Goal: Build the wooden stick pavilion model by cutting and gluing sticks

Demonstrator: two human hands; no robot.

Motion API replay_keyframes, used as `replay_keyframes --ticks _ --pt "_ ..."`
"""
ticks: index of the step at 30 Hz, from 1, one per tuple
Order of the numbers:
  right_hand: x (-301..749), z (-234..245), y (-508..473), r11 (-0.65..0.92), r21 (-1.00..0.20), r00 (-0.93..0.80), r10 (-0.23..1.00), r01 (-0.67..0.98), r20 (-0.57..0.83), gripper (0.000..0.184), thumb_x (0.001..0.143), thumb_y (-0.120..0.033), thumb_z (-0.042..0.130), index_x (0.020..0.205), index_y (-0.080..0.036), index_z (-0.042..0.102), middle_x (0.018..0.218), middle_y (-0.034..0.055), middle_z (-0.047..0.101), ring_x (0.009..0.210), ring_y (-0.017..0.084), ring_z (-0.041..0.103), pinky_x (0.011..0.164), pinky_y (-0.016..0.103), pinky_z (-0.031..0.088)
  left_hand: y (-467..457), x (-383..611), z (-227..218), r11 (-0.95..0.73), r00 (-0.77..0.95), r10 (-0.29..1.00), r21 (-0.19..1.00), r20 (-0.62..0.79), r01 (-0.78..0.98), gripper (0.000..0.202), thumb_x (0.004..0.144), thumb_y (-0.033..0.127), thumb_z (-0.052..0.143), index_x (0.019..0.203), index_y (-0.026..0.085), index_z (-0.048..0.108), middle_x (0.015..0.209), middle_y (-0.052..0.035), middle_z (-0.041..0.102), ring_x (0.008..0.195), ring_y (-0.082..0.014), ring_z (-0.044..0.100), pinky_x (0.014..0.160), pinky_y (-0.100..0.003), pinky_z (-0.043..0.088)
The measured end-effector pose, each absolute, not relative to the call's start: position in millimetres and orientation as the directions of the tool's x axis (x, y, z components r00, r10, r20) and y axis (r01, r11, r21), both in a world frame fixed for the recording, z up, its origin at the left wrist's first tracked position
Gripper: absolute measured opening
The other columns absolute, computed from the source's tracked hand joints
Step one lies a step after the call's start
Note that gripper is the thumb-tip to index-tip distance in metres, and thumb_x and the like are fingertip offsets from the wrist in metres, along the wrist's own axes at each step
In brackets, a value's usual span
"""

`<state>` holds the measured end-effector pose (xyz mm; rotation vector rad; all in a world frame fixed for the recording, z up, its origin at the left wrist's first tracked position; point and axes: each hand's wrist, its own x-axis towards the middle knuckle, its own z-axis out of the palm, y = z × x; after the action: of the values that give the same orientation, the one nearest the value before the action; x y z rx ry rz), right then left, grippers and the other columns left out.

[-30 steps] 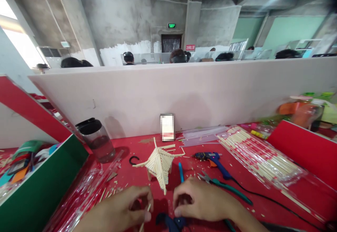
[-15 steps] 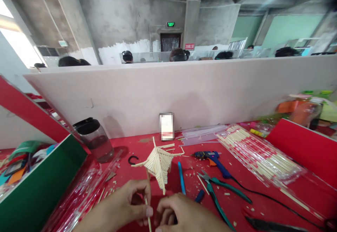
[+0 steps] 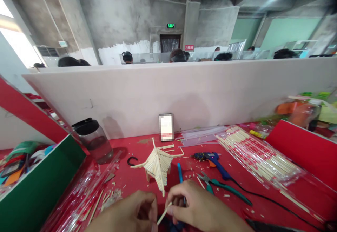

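Low in the middle, my right hand (image 3: 185, 204) pinches the upper end of a thin wooden stick (image 3: 164, 213) between thumb and fingers. My left hand (image 3: 140, 209) is curled at the stick's lower end, thumb and fingers closed there; the picture's bottom edge cuts off part of this grip. Just beyond both hands stands a small pavilion-like model (image 3: 158, 167) of pale sticks, its pointed roof ridges flaring outward at the corners. Neither hand touches it. A blue pen-like tool (image 3: 180, 172) lies beyond my right hand, partly covered by it. Something dark blue beneath my hands is blurred.
Right of the model lie a blue glue gun (image 3: 213, 160), green-handled pliers (image 3: 229, 190) and bagged sticks (image 3: 263, 154). A lidded jar (image 3: 94, 140) and plastic wrappers (image 3: 76, 193) are at left. A phone (image 3: 166, 128) leans on the white partition (image 3: 131, 95). Scraps litter the red table.
The stick was upright in my left hand; now it slants, its upper end in my right hand. My right hand has moved up and right, my left slightly down.
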<state>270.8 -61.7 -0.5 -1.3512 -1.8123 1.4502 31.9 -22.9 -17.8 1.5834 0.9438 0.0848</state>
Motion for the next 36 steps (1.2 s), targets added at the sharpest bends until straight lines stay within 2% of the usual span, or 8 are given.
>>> replay_keyframes --ticks 7,12,15,19,25,31,34,36 --pt "276.1 -21.5 -55.8 -0.160 -0.972 -0.521 0.822 0.175 -0.229 0.014 0.079 -0.028 0.073 0.083 -0.016 0.080 0.071 0.0014 0.075 0.061 0.013 0.062 0.062 0.023 0.049 -38.6 53.7 -29.1 0.179 0.629 0.628 0.872 -0.457 0.455 0.027 0.075 0.029 0.078 0.101 0.023 0.072 0.088 0.0023 0.073 0.080 -0.0177 0.063 0.067 -0.024 0.043" --pt "284.6 -18.8 -52.1 -0.117 -0.966 -0.512 0.830 0.231 -0.223 0.025 0.087 -0.041 0.071 0.087 -0.016 0.068 0.078 0.0036 0.073 0.065 0.014 0.059 0.059 0.022 0.044 -30.9 55.2 -19.9 0.195 0.674 0.617 0.908 -0.407 0.371 0.022 0.077 0.036 0.081 0.087 0.019 0.072 0.083 0.0010 0.071 0.080 -0.0179 0.063 0.074 -0.026 0.046" --pt "290.8 -10.2 -49.7 -0.137 -0.976 -0.563 0.800 0.168 -0.209 0.029 0.096 -0.047 0.059 0.088 -0.019 0.056 0.078 0.0037 0.072 0.064 0.014 0.060 0.060 0.023 0.044 -18.2 48.9 -17.5 0.163 0.672 0.673 0.948 -0.309 0.273 0.039 0.083 0.054 0.076 0.088 0.016 0.069 0.081 -0.0017 0.070 0.073 -0.0164 0.061 0.070 -0.027 0.047" --pt "297.8 -5.5 -47.0 -0.107 -0.975 -0.547 0.813 0.196 -0.199 0.031 0.098 -0.048 0.058 0.089 -0.019 0.058 0.070 -0.0012 0.064 0.059 0.011 0.054 0.060 0.022 0.042 -9.7 48.0 -17.2 0.158 0.638 0.717 0.957 -0.280 0.242 0.052 0.084 0.066 0.070 0.089 0.013 0.069 0.072 -0.0003 0.065 0.062 -0.0130 0.054 0.062 -0.025 0.042" --pt "307.0 -4.3 -45.2 -0.018 -0.959 -0.443 0.885 0.281 -0.146 0.032 0.103 -0.048 0.053 0.098 -0.018 0.063 0.075 -0.0032 0.055 0.066 0.012 0.052 0.063 0.022 0.042 -4.4 44.8 -11.7 0.073 0.586 0.781 0.963 -0.218 0.260 0.048 0.090 0.064 0.064 0.088 0.016 0.066 0.071 0.0016 0.059 0.063 -0.0133 0.049 0.062 -0.025 0.037" --pt "313.6 -5.4 -42.0 0.044 -0.955 -0.398 0.914 0.295 -0.081 0.024 0.104 -0.040 0.049 0.106 -0.020 0.062 0.078 -0.0039 0.049 0.068 0.013 0.047 0.064 0.023 0.041 18.2 12.9 -32.2 -0.188 0.449 0.890 0.839 -0.075 0.511 0.045 0.093 0.059 0.059 0.075 0.017 0.064 0.072 -0.0003 0.063 0.069 -0.0188 0.056 0.063 -0.026 0.041" --pt "304.7 -13.5 -40.0 0.061 -0.899 -0.375 0.920 0.433 -0.118 0.016 0.095 -0.030 0.060 0.106 -0.019 0.066 0.075 -0.0045 0.052 0.068 0.013 0.049 0.064 0.023 0.039 23.1 10.1 -48.3 -0.162 0.267 0.963 0.838 0.020 0.520 0.038 0.088 0.052 0.065 0.101 0.017 0.070 0.088 -0.0065 0.075 0.081 -0.0265 0.068 0.072 -0.031 0.050" --pt "292.3 -21.4 -40.0 0.062 -0.866 -0.312 0.944 0.496 -0.111 0.019 0.092 -0.027 0.063 0.108 -0.018 0.068 0.078 -0.0019 0.061 0.070 0.015 0.056 0.066 0.024 0.041 20.6 16.6 -52.6 -0.180 0.299 0.953 0.877 0.044 0.446 0.036 0.088 0.043 0.066 0.114 0.018 0.070 0.107 -0.0105 0.078 0.098 -0.0299 0.071 0.085 -0.034 0.053"
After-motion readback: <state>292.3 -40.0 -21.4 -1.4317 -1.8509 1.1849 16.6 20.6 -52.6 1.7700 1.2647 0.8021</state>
